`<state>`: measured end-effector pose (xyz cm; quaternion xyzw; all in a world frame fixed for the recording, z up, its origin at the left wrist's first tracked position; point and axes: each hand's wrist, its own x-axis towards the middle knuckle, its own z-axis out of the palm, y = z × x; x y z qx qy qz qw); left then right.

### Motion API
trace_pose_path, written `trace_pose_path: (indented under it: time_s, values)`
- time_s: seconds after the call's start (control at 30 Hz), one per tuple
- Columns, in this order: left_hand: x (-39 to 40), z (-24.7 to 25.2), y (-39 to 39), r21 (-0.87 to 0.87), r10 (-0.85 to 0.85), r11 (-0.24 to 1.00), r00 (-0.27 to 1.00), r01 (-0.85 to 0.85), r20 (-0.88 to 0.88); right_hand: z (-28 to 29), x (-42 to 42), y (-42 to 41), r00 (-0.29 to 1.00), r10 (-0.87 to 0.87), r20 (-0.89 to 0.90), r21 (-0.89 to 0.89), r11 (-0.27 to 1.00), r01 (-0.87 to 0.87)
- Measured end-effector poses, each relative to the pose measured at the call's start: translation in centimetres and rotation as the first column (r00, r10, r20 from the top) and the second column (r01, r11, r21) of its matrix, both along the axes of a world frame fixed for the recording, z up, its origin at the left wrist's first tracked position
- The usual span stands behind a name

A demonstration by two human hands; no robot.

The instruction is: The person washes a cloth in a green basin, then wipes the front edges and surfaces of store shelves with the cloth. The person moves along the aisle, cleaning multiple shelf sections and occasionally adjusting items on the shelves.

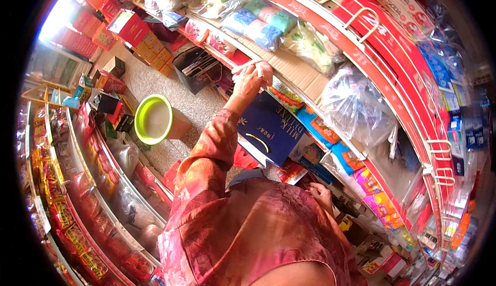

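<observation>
My left hand (248, 82) is stretched forward and grips a pink cloth (254, 69) at the edge of a lower shelf (298, 67). Wrapped bundles of blue, pink and green cloth or yarn (255, 24) lie on the board just beyond it. Lower right, my right hand (321, 195) hangs near my side with bent fingers, partly behind my patterned sleeve; whether it holds anything cannot be told. Below my left forearm stands a dark blue paper gift bag (267, 127) with a yellow cord handle.
A bucket with a lime-green rim (170, 119), holding cloudy liquid, stands on the speckled floor. Shelves of packaged snacks (69, 208) curve along the left. Orange boxes (149, 49) and a dark bag (197, 68) stand ahead. Plastic-wrapped goods (356, 103) fill the right shelf, with metal hooks (362, 24) above.
</observation>
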<state>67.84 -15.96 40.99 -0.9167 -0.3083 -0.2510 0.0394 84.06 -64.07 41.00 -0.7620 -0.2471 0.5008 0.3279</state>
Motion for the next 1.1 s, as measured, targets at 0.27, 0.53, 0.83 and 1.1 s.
trace_pose_path:
  time_s: [0.27, 0.53, 0.83, 1.1]
  values:
    - [-4.5, -2.7, 7.6, 0.042, -0.144, 0.989, 0.988, 0.142, 0.052, 0.4, -0.7, 2.8, 0.994, -0.09, -0.06, -0.062, 0.994, 0.086]
    - [-6.6, -1.1, 12.8, 0.094, -0.021, 0.996, 0.989, 0.007, 0.149, -0.7, -2.3, 1.8, 0.997, 0.002, 0.078, -0.028, 1.0, 0.0]
    - [-4.9, 2.8, 13.9, -0.328, 0.375, 0.924, 0.634, -0.196, 0.676, 0.5, -3.0, 4.1, 0.989, -0.147, -0.007, -0.069, 0.987, 0.146]
    - [-2.0, 1.7, 11.1, 0.025, 0.295, 0.947, 0.898, -0.32, 0.326, -1.0, -0.3, 2.5, 0.995, 0.064, 0.08, -0.049, 0.997, -0.06]
